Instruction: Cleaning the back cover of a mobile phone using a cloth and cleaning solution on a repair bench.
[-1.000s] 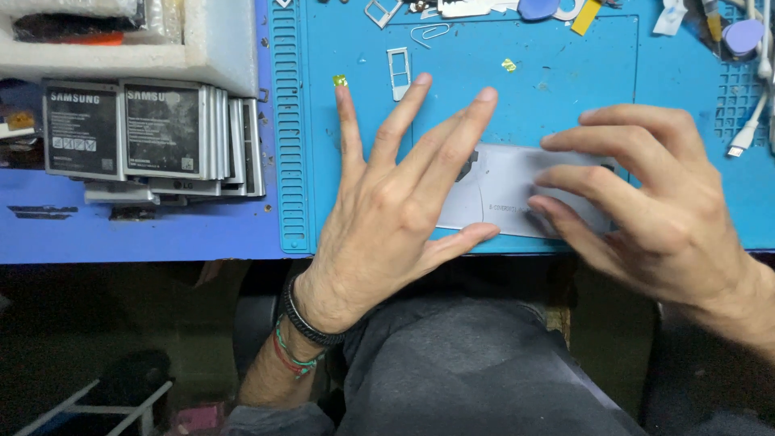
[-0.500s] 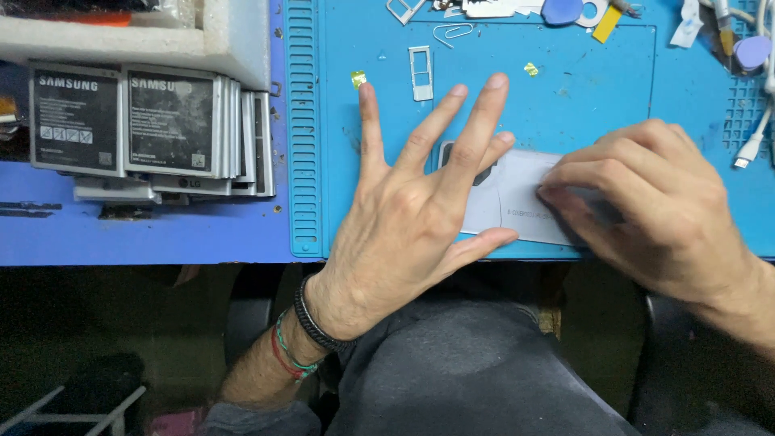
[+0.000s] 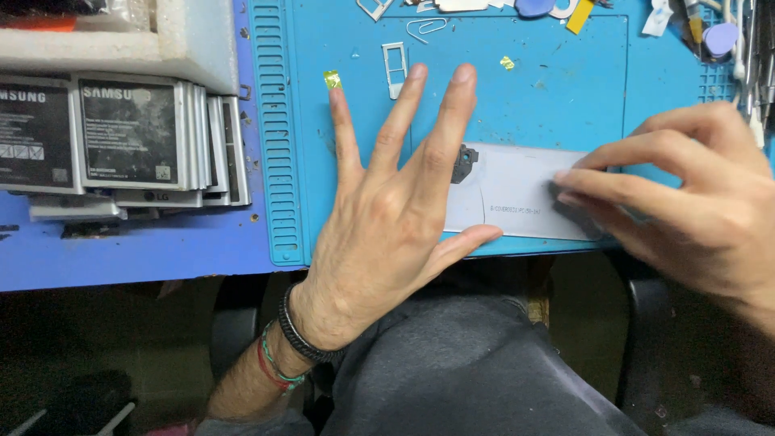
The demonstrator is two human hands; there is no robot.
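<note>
Pale grey flat panel (image 3: 517, 194), likely a phone back cover with a dark camera part at its left end, lies flat on the blue work mat (image 3: 549, 89), close to the mat's near edge. Left hand (image 3: 387, 234) spread wide, palm down over the panel's left end, apparently pinning it so it cannot slide. Right hand (image 3: 694, 202) at the panel's right end, fingers (image 3: 597, 182) drawn narrow and pressed onto the surface, seemingly rubbing or gripping something small; what, cannot tell. Beyond the panel: small metal tray (image 3: 395, 64), paper clip (image 3: 425, 28), yellow scraps. Left of the mat on the tabletop (image 3: 121, 250): stacked phone batteries (image 3: 121, 137), white foam block (image 3: 194, 40).
</note>
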